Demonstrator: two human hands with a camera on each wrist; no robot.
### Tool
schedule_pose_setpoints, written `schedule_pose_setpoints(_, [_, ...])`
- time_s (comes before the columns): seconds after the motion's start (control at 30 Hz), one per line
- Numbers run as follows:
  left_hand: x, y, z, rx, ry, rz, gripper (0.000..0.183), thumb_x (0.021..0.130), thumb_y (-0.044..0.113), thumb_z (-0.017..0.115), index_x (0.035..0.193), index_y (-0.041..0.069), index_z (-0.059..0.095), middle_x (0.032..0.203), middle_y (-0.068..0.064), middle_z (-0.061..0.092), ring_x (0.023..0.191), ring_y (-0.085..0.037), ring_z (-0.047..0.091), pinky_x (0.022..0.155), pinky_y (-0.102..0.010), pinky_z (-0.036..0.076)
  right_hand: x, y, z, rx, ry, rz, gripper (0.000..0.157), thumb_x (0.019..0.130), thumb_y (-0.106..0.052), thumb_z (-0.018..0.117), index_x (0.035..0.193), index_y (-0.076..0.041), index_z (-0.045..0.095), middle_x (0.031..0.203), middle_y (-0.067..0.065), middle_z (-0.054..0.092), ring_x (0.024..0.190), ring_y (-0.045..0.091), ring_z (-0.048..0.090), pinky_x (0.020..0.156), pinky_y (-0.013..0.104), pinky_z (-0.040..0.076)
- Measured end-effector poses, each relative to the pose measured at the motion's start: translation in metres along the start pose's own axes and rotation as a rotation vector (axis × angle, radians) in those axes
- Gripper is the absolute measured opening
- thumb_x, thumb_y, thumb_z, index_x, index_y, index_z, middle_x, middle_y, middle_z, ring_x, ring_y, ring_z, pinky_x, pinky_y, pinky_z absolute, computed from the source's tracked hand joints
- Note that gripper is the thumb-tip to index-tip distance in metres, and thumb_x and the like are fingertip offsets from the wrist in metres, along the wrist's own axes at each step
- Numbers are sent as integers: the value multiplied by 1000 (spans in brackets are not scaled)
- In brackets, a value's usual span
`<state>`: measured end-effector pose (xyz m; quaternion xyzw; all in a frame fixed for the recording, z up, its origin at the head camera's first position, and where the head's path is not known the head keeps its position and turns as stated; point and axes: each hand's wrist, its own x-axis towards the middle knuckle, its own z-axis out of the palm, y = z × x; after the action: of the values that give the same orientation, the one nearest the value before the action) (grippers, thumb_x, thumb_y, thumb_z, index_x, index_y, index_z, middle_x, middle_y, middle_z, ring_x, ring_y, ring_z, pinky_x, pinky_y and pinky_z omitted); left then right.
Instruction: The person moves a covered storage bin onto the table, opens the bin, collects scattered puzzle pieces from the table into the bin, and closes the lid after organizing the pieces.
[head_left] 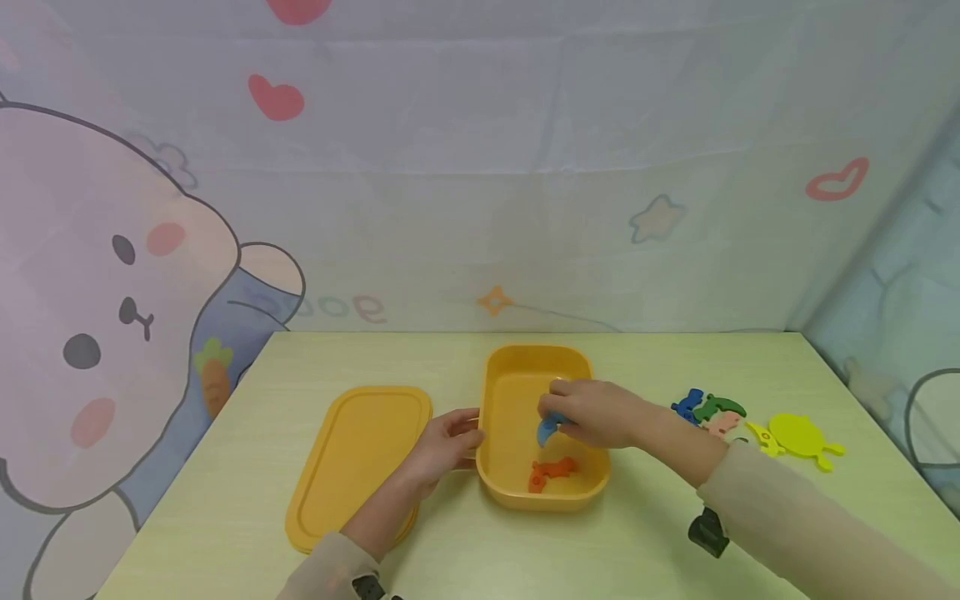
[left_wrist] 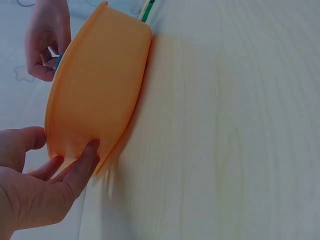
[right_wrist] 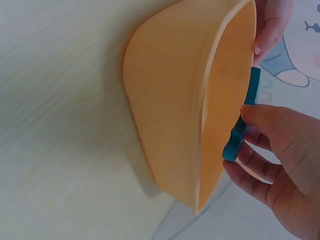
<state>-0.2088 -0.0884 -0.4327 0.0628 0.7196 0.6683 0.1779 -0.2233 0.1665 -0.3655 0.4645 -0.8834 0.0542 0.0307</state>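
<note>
My right hand (head_left: 592, 412) pinches a flat, curved blue toy piece (right_wrist: 242, 120) between thumb and fingers, above the inside of the yellow-orange plastic box (head_left: 510, 383). An orange animal-shaped piece (head_left: 551, 472) lies on the box floor at its near end. At the box's left side is my left hand (head_left: 442, 450). Its thumb touches near the rim, and its spread fingers (left_wrist: 80, 167) rest against the outer wall in the left wrist view. The fingers of this hand hold no loose piece.
A matching flat yellow-orange lid (head_left: 352, 467) lies left of the box, partly under my left forearm. Right of the box are several toy pieces: blue (head_left: 687, 406), green (head_left: 720, 407), pink (head_left: 722, 425), a yellow crescent (head_left: 765, 439) and a yellow turtle shape (head_left: 798, 435).
</note>
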Motion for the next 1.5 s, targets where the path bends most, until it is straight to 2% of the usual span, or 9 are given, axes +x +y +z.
schedule_pose_setpoints(0.27, [-1, 1, 0, 3, -4, 3, 46, 92, 10, 51, 135, -3, 41, 129, -25, 50, 106, -34, 58, 79, -40, 55, 8, -6, 1, 5, -10, -14, 16, 84, -15, 67, 96, -17, 57, 83, -5, 49, 70, 10, 46, 63, 20, 44])
schedule_pose_setpoints(0.77, [0, -1, -1, 7, -6, -7, 47, 93, 9, 50, 136, -4, 37, 131, -26, 47, 106, -34, 58, 79, -40, 55, 24, -15, 4, -16, -15, -24, 15, 84, -17, 67, 94, -18, 56, 82, -6, 48, 69, 12, 48, 68, 24, 46])
schedule_pose_setpoints(1.23, [-1, 2, -1, 12, -4, -6, 45, 94, 9, 49, 136, -3, 39, 131, -25, 48, 107, -34, 58, 79, -40, 55, 28, -18, 11, -27, -28, -22, 15, 84, -18, 66, 95, -19, 56, 81, -6, 47, 68, 11, 46, 64, 20, 44])
schedule_pose_setpoints(1.5, [0, 1, 0, 16, 3, -11, 46, 93, 9, 49, 136, -4, 38, 131, -26, 47, 109, -36, 56, 79, -39, 55, 27, -18, 14, -10, -40, 12, 31, 83, -19, 68, 112, -20, 57, 100, -2, 53, 83, 16, 52, 74, 27, 50])
